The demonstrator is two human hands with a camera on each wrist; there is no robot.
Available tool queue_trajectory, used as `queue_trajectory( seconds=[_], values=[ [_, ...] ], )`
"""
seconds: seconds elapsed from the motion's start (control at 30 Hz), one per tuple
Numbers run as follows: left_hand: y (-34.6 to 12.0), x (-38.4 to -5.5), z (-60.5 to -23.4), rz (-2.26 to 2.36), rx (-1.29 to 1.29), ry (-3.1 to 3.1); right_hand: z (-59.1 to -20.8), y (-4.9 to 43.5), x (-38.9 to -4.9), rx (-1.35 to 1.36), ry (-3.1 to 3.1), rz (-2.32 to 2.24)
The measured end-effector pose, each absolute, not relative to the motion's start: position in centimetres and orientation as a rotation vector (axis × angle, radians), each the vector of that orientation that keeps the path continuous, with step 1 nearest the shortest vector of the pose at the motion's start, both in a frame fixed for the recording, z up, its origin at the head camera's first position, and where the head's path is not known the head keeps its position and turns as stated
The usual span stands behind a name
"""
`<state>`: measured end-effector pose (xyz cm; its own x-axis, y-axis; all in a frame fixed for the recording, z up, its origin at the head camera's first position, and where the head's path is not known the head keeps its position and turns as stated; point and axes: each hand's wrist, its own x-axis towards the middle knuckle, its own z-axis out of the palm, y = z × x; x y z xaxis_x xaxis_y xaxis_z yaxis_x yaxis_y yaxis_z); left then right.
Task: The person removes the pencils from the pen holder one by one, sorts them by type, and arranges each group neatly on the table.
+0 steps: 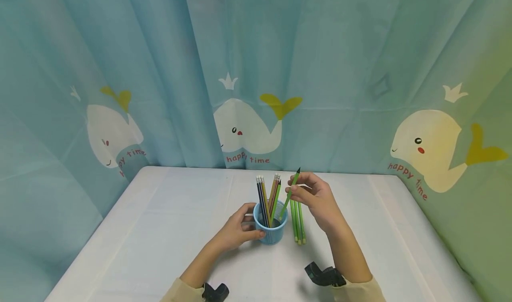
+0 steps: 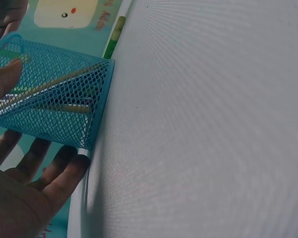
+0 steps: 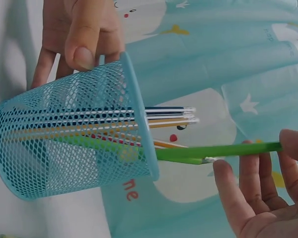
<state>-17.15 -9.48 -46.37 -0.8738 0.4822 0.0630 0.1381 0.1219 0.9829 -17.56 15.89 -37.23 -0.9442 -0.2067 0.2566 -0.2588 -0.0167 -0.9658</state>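
A blue wire-mesh pencil cup (image 1: 274,237) stands upright on the table. My left hand (image 1: 234,232) holds it from the left, thumb on the near side and fingers round the far side. In the right wrist view, several dark-striped, yellow and reddish pencils (image 3: 169,114) lean inside the cup with a green one. My right hand (image 1: 321,200) pinches another green pencil (image 3: 218,150) near its black point, which faces up. That pencil's lower end is inside the cup's rim. Through the left wrist view, the mesh cup (image 2: 54,89) shows pencils behind its wall.
Several green pencils (image 1: 299,226) lie side by side on the white table (image 1: 180,231), just right of the cup, partly below my right hand. A blue-green curtain (image 1: 340,71) printed with whales hangs behind the table and at its sides.
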Motion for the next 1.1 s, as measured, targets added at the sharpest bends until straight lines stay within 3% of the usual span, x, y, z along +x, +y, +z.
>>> queue_trajectory(
  seconds=[1.1],
  values=[
    [-9.5,-17.2,-46.4,1.827,0.614,2.119,-36.5,17.5,-17.6,0.479,-1.981,2.332]
  ],
)
